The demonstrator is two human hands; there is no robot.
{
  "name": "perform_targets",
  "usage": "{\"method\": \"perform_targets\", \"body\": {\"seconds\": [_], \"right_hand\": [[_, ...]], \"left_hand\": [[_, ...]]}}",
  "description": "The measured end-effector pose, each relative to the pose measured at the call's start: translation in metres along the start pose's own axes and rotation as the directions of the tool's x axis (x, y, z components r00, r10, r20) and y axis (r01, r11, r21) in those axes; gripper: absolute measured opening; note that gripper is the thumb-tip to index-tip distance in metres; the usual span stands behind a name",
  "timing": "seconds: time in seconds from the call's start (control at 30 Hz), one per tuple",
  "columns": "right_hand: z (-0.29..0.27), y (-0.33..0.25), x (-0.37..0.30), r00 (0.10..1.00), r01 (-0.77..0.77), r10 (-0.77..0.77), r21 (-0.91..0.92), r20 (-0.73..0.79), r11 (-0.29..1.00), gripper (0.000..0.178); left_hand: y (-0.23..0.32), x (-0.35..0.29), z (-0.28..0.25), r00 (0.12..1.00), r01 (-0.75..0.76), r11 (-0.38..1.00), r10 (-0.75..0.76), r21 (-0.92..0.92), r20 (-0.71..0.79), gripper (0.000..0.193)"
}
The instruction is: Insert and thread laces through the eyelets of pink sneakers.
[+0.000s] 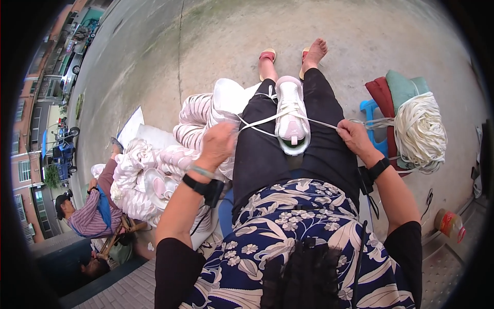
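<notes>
A white and pale pink sneaker upper lies lengthwise between my thighs, its heel opening toward me. White shoelace crosses over its front and runs out to both sides. My left hand, a little smeared by motion, is closed on the lace's left end, beside a heap of uppers. On the other side my right hand pinches the right stretch of lace, which is pulled nearly straight. A loose lace loop lies on my left thigh near the toe.
Stacked pink and white uppers pile up on my left. On my right, a thick bundle of white laces hangs over red and green cushions on a blue stool. A plastic bottle stands lower right. Another person sits far left.
</notes>
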State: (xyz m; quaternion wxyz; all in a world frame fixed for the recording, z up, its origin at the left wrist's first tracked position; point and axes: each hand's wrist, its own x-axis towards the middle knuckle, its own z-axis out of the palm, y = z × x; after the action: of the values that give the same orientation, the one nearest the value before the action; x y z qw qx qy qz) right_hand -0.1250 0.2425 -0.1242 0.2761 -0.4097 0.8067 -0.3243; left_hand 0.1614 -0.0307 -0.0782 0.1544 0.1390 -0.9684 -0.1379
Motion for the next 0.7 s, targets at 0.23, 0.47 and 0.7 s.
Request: {"method": "perform_targets", "body": {"seconds": [0.23,0.47,0.7], "right_hand": [[0.005,0.017,-0.001,0.999,0.034,-0.032,0.046,-0.043,0.998,0.013],[-0.024,-0.009,-0.008,0.999,0.037,-0.036,-0.119,0.014,0.992,0.012],[-0.087,0.057,-0.033,0.971,0.192,-0.23,-0.35,-0.068,0.917,0.01]], "left_hand": [[0.061,0.066,0.049,0.989,0.044,0.995,-0.031,-0.088,0.148,0.026],[0.047,0.061,0.056,0.953,0.145,0.989,-0.147,0.027,0.263,0.009],[-0.025,-0.004,-0.008,0.964,0.221,0.973,-0.207,-0.063,0.169,0.014]]}}
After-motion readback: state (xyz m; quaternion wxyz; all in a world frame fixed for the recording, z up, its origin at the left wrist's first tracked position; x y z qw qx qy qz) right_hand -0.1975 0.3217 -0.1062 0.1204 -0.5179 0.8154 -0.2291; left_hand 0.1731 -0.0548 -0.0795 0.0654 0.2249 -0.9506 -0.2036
